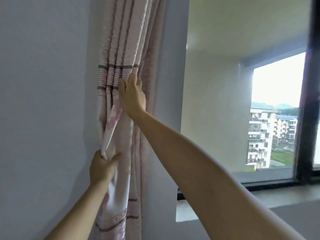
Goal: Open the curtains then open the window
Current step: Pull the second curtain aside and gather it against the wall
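A pink and white curtain (124, 40) with dark stripes hangs bunched into folds against the left wall. My left hand (102, 166) grips a lower fold of it. Higher up, my right hand (132, 97) presses on the gathered folds near the striped band, fingers curled into the cloth. The window (275, 110) lies to the right, its glass uncovered, with a dark frame post (310, 101) at the far right. Apartment blocks show outside.
A bare grey wall (43, 101) fills the left. A pale window reveal (213, 101) stands between curtain and glass. A dark stone sill (277, 193) runs along the bottom right.
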Available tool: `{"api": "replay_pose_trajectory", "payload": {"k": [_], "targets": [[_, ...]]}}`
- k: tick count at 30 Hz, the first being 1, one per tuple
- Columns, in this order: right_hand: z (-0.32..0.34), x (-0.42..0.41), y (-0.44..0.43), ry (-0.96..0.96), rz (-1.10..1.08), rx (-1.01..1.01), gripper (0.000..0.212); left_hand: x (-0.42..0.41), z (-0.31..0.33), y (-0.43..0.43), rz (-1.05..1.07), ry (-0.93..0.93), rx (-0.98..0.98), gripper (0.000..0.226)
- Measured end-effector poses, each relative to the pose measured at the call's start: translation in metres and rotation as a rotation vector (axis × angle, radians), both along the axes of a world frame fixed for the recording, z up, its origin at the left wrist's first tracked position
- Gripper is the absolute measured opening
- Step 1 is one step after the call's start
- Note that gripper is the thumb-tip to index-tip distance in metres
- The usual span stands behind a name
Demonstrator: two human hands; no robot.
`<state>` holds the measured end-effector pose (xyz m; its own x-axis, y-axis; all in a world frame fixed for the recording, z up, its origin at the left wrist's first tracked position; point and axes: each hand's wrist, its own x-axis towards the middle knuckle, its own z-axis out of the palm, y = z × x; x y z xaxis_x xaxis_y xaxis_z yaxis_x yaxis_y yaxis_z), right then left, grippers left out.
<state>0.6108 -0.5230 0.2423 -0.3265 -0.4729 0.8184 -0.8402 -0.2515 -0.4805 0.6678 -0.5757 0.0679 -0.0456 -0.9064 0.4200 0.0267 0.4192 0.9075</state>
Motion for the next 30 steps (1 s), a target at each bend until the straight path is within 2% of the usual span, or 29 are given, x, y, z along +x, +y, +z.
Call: {"api": "replay_pose_trajectory", "payload": {"k": [2,5,10,12,14,21,26,30], "targets": [[-0.014,-0.011,0.007,0.035,-0.060,0.021,0.043,-0.006,-0.001,0.009,0.055,-0.008,-0.023,0.030],[-0.045,-0.027,0.015,-0.016,-0.030,-0.010,0.061,-0.012,-0.011,0.028,0.147,-0.081,-0.062,0.040],[-0.107,-0.044,0.037,-0.120,0.082,0.041,0.090,-0.015,-0.056,0.050,0.276,-0.231,-0.111,0.082],[-0.130,-0.047,0.047,-0.204,0.132,0.011,0.100,-0.013,-0.084,0.058,0.300,-0.307,-0.074,0.088],[-0.156,-0.050,0.054,-0.267,0.128,0.007,0.105,-0.011,-0.114,0.072,0.291,-0.356,-0.022,0.082],[-0.250,-0.048,0.085,-0.392,0.117,0.152,0.108,-0.009,-0.182,0.114,0.150,-0.291,0.178,0.070],[-0.322,-0.045,0.114,-0.509,0.148,0.371,0.113,-0.006,-0.222,0.132,-0.029,-0.222,0.263,0.052],[-0.373,-0.049,0.147,-0.454,0.146,0.545,0.108,0.001,-0.252,0.142,-0.127,-0.164,0.283,0.039]]}}
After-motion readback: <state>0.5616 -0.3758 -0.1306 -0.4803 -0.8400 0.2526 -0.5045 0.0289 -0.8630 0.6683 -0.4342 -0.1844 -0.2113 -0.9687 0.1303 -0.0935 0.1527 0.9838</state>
